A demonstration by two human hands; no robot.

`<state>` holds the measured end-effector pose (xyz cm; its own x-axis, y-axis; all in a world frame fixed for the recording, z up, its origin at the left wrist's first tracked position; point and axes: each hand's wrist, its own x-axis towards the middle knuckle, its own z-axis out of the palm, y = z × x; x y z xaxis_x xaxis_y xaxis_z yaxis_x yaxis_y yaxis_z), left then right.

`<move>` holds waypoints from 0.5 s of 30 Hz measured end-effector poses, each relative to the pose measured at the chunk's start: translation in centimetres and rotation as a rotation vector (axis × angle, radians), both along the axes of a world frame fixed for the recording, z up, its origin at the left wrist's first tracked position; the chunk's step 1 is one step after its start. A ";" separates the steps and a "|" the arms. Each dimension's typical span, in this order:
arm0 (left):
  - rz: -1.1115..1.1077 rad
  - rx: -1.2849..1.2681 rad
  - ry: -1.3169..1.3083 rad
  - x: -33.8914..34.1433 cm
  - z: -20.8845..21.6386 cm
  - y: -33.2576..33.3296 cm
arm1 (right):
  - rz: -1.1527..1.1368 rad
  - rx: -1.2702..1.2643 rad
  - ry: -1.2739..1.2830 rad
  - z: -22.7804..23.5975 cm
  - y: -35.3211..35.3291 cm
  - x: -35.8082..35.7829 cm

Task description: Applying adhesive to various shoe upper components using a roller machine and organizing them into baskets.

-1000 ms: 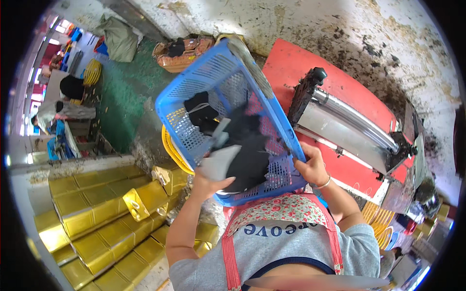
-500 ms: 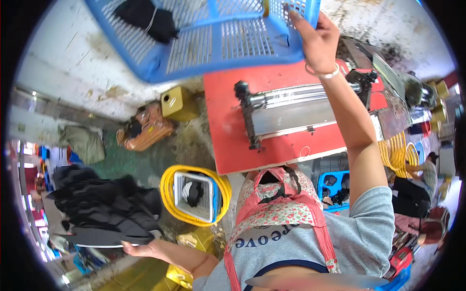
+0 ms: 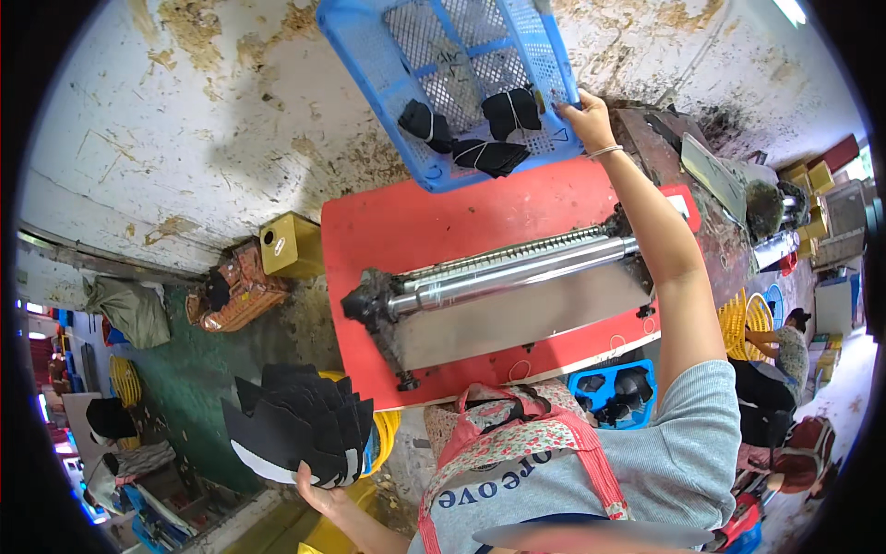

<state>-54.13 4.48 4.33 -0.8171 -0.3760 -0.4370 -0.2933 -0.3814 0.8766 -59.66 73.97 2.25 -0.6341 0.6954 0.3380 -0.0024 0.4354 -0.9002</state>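
Note:
My left hand grips the lower edge of a fanned stack of black cut sheet pieces, with some pale edges showing at the bottom. My right arm reaches up, and my right hand is closed on the side rim of a blue plastic basket. The basket is tilted above the far edge of a red table. Inside lie three tied black bundles: one at the right, one at the left and one lowest.
On the red table stands a machine with shiny metal rollers. A blue crate with black pieces sits by my body. A yellow tin and an orange-brown bag stand left. Another person works far right.
The stack in my left hand has come inward and now covers much of the yellow-rimmed containers. The basket in my right hand is farther into view, showing several bundles; my view has shifted.

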 end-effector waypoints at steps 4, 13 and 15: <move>0.024 0.011 -0.052 1.8 -2.1 0.1 | 0.070 0.296 -0.111 -3.5 2.2 -3.0; 0.206 -0.110 -0.215 3.1 0.2 4.9 | 0.367 0.492 -0.446 -4.8 6.4 -9.7; 0.173 -0.138 -0.213 2.5 0.3 5.7 | 0.339 0.429 -0.457 -6.1 7.3 -10.1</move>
<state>-51.62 10.16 4.59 -0.6312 -0.5693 -0.5267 -0.4172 -0.3233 0.8494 -69.71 81.26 -3.81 -0.9354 0.3002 0.1869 0.1364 0.7939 -0.5925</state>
